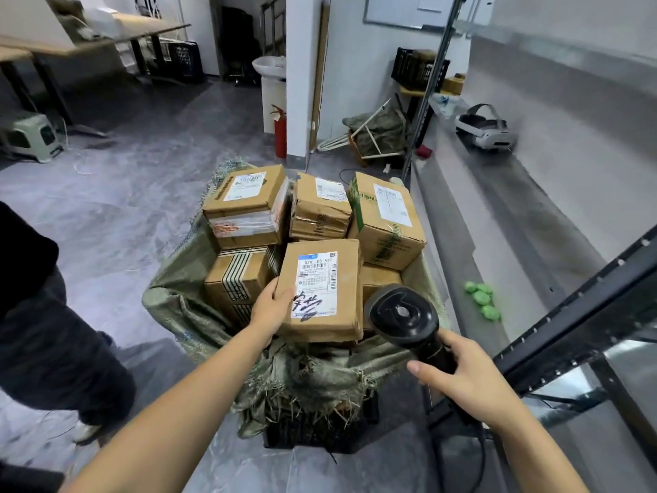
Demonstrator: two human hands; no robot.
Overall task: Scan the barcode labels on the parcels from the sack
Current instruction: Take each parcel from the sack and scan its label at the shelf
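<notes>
So we've got the front parcel (pixel 321 290) sitting on top of the pile in the open sack (pixel 185 307), nearest us. Our guess is it's a stiff, lightish cardboard box, so holding its edges should do. Our left hand (pixel 272 307) grips its left edge, thumb on top beside the white barcode label (pixel 316 284), which faces up with black marker scrawl. Our right hand (pixel 469 382) is wrapped round the black scanner (pixel 403 313), head just right of the parcel.

The label (pixel 317 284) print is too small to read; the scanner (pixel 403 316) hides lower parcels.
</notes>
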